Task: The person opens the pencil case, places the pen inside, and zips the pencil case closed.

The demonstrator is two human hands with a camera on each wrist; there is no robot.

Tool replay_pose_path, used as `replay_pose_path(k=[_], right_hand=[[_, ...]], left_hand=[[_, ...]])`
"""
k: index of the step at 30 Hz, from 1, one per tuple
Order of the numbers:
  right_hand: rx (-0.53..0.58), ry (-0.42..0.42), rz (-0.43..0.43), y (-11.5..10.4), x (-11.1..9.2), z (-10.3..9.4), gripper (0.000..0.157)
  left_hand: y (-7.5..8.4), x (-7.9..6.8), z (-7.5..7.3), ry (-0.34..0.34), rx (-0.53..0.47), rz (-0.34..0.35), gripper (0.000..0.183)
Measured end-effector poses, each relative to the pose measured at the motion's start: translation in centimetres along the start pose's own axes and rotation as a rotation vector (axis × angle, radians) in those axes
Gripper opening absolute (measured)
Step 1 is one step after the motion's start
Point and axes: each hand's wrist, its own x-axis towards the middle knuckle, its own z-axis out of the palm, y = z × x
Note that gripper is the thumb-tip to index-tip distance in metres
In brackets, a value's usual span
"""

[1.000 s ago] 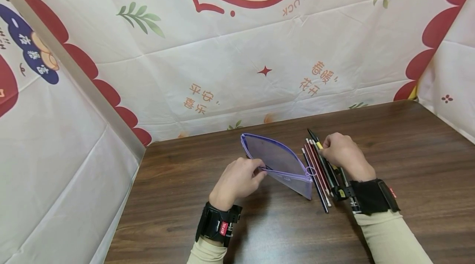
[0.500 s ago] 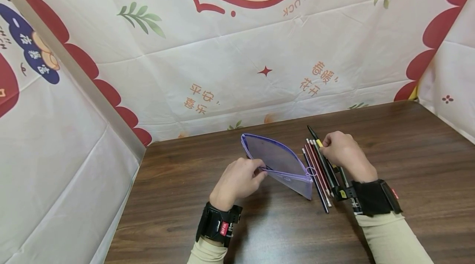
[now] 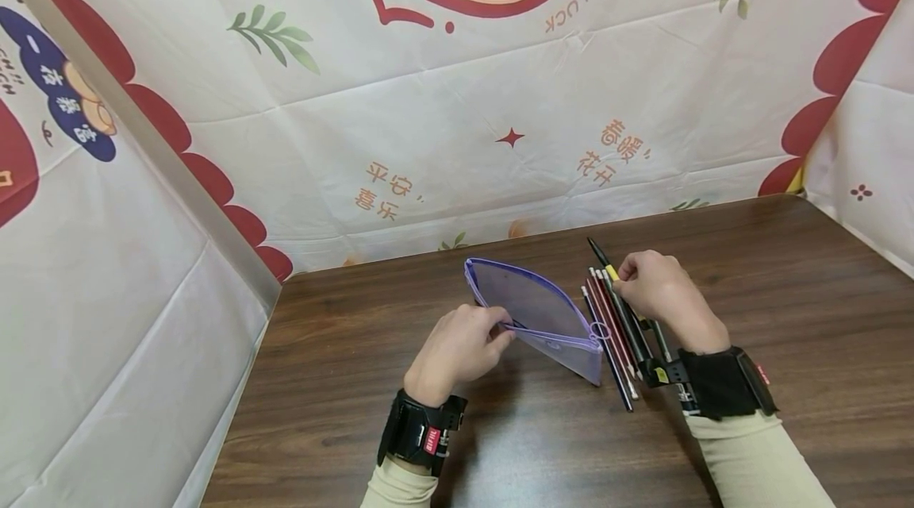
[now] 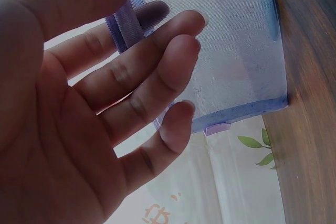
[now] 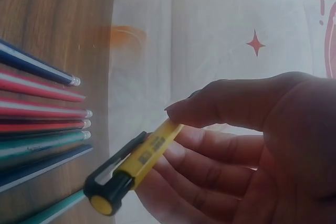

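Thumb and forefinger of my left hand [image 3: 457, 345] pinch the zip edge of a purple mesh zip pouch [image 3: 564, 349], whose mouth gapes. In the left wrist view the other fingers lie loosely bent by the mesh [image 4: 236, 51]; a dark slim item [image 4: 273, 9] shows at its side. My right hand [image 3: 660, 290] pinches a yellow-and-black pen [image 5: 152, 156] with a black clip, above the table. Its dark tip points up and left in the head view. Beside that hand lies a row of pencils [image 3: 607, 325], red, dark blue and green, partly hidden by the hand and wrist.
The dark wood table [image 3: 336, 381] carries everything. A white printed cloth [image 3: 464, 119] stands along its back edge, with more cloth at the left [image 3: 107, 294] and right [image 3: 878, 143]. The pouch stands between the left hand and the pencils.
My right hand has shifted slightly up and left with the pen, so its dark tip reaches farther toward the back. The left hand and pouch stay almost still.
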Motion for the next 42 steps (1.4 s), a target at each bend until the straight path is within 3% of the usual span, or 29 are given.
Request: replay_pose_path(k=[42], right_hand=[[0.019, 0.058, -0.055, -1.3, -0.9, -0.8, 0.023]], left_hand=[[0.0, 0.2, -0.1, 0.009, 0.032, 0.018, 0.012]])
